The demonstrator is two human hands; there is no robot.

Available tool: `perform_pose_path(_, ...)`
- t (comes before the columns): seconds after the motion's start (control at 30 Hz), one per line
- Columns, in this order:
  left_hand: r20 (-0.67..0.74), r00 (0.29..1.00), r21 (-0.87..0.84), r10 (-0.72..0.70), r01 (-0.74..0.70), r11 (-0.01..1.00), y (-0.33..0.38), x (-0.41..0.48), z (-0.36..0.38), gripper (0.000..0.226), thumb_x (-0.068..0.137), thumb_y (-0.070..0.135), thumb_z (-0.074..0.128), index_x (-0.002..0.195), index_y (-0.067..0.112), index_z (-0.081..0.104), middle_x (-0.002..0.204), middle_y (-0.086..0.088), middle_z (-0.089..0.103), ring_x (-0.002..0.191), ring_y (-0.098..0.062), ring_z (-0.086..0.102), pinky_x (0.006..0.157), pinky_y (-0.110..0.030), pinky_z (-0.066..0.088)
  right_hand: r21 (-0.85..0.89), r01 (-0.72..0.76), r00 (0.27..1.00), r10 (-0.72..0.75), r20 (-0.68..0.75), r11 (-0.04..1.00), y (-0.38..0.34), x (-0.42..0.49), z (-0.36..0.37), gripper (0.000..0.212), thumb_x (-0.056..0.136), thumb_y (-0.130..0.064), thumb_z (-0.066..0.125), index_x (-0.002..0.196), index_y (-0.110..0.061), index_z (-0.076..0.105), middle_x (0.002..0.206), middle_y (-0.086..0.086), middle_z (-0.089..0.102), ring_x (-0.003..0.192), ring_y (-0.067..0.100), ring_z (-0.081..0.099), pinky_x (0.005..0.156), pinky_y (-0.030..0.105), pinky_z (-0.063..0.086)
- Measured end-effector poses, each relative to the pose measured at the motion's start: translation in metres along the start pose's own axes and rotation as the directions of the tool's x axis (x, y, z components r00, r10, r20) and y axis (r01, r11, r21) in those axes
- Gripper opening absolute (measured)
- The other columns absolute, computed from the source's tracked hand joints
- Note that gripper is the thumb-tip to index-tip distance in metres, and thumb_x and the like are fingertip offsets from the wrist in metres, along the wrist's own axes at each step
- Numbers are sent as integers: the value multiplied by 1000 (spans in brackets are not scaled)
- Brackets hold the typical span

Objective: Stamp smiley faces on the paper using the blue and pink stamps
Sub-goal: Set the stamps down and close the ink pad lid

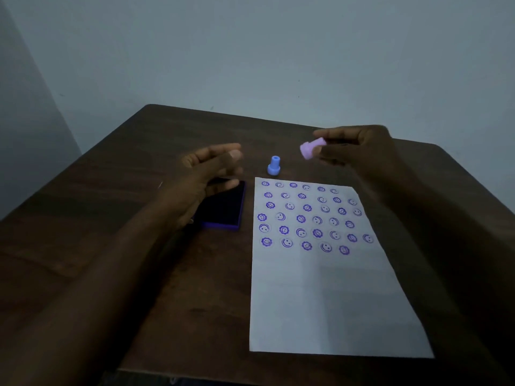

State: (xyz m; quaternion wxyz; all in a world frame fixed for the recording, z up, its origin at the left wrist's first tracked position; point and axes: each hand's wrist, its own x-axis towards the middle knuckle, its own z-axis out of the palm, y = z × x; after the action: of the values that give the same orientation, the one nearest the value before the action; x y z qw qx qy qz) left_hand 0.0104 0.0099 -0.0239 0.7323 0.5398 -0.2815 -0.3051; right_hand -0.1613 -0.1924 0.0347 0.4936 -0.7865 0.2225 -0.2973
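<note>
A white sheet of paper [328, 296] lies on the table, its upper half covered with several rows of purple smiley prints. The blue stamp [274, 165] stands upright just beyond the paper's top left corner. My right hand [359, 149] holds the pink stamp [311, 148] in the air above the paper's far edge, tilted with its face pointing left. My left hand [209, 174] hovers empty with fingers spread over the dark purple ink pad [223, 211], partly hiding it.
The dark wooden table [111, 218] ends at a far edge close to a plain grey wall [250, 51]. The near table edge runs just below the paper's bottom.
</note>
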Motion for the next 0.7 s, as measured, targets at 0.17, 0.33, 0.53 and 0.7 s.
perform_pose_path(0.17, -163, 986, 40, -39, 46, 998, 1, 6, -10, 9, 90, 20, 67, 95, 24, 74, 78, 10, 78, 73, -3, 72, 63, -19, 59, -340, -29, 999, 42, 31, 940, 32, 31, 8, 33, 71, -19, 85, 102, -15, 76, 90, 4, 78, 83, 9, 72, 74, 14, 53)
perform_pose_path(0.33, -178, 983, 44, -52, 60, 997, -2, 7, -11, 9, 91, 20, 67, 93, 24, 74, 76, 9, 78, 69, -3, 72, 61, -18, 58, -493, 9, 999, 18, 50, 870, 49, 48, 24, 27, 70, -23, 84, 96, -14, 80, 93, 2, 78, 80, 7, 69, 58, -3, 39)
perform_pose_path(0.53, -184, 981, 48, -57, 67, 997, -2, 9, -10, 10, 91, 21, 67, 92, 26, 75, 78, 11, 79, 68, -2, 72, 61, -18, 59, -545, 17, 996, 33, 82, 839, 53, 58, 36, 23, 80, -14, 76, 103, -9, 77, 105, 8, 76, 98, 16, 69, 75, 19, 47)
perform_pose_path(0.7, -190, 980, 51, -56, 67, 996, -3, 8, -12, 10, 92, 21, 66, 91, 26, 74, 77, 13, 78, 68, -2, 71, 63, -18, 60, -578, 7, 999, 24, 47, 816, 56, 64, 34, 22, 79, -13, 75, 100, -9, 77, 103, 8, 77, 98, 18, 70, 83, 24, 48)
